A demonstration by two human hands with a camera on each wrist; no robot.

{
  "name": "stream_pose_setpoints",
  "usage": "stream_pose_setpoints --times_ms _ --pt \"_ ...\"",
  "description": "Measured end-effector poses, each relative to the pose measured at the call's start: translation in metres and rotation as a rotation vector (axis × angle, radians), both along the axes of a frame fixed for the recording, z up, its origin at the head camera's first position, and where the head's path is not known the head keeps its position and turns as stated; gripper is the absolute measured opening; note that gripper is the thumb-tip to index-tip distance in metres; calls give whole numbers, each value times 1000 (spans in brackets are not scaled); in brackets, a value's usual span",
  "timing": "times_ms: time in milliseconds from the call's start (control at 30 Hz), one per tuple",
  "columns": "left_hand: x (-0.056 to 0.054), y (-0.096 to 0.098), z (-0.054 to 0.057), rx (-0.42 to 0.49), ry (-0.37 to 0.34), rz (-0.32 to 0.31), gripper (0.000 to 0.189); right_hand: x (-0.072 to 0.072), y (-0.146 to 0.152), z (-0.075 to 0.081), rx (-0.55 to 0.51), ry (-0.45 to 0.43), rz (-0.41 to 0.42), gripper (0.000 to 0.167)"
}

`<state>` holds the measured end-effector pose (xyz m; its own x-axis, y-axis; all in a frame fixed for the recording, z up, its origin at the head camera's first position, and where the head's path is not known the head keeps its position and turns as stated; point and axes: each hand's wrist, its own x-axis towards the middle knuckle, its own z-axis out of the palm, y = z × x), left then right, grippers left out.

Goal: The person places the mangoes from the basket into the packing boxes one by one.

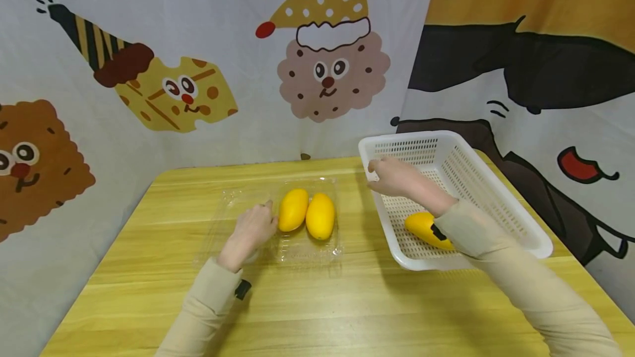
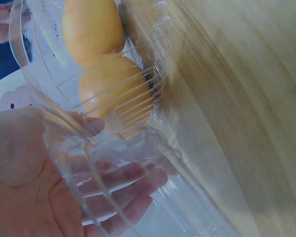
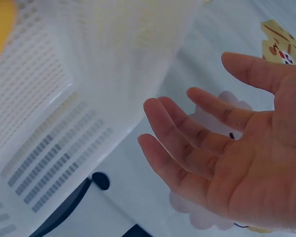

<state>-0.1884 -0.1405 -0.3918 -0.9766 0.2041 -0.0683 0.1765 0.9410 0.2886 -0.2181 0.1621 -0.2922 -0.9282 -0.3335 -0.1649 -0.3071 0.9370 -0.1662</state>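
Two yellow mangoes [image 1: 320, 217] lie side by side in the right half of an opened clear plastic clamshell box [image 1: 308, 251]. At the box's middle, my left hand [image 1: 254, 226] holds the clear plastic; in the left wrist view its thumb is beside the ridged edge, and the curled fingers [image 2: 130, 190] show through the plastic. Over the left rim of a white perforated basket [image 1: 426, 263] hovers my right hand [image 1: 396, 177]. The right wrist view shows its palm bare and its fingers [image 3: 180, 140] loosely bent. Another mango [image 1: 421, 227] lies inside the basket, partly covered by the right sleeve.
Both the box and the basket stand on a yellow wood-grain table [image 1: 317, 313], the basket at its right side. A cloth backdrop [image 1: 198, 4] with cartoon figures hangs right behind the table's far edge.
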Motion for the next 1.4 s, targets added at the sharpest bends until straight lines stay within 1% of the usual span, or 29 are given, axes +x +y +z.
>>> stream_pose_setpoints --times_ms 100,167,333,467,633,733,833,967,1167,1267,1400 --pt "0 0 0 -1 6 -5 53 4 11 -2 24 -35 7 46" --pt "0 0 -1 -3 8 -5 53 6 18 -3 56 -55 25 46" --pt "0 0 -1 -5 11 -5 53 11 33 -11 135 -165 59 49" --pt "0 0 -1 -5 5 -7 53 14 44 -20 178 -272 64 54" --pt "0 -1 -1 -3 10 -10 52 17 55 -29 233 -387 34 58" --pt "0 -1 -1 -1 4 -4 52 19 62 -33 255 -431 10 64" --pt "0 -1 -1 -6 4 -2 53 21 68 -36 274 -452 -2 68" --pt "0 -1 0 -12 9 -2 53 20 71 -41 293 -459 -10 72" --pt "-1 -1 0 -16 6 -2 53 17 74 -50 332 -492 -45 85" --pt "-1 -1 -1 -15 9 -2 53 15 75 -55 332 -505 -59 92" --pt "-1 -2 -1 -3 -5 3 53 13 75 -60 315 -503 -54 99"
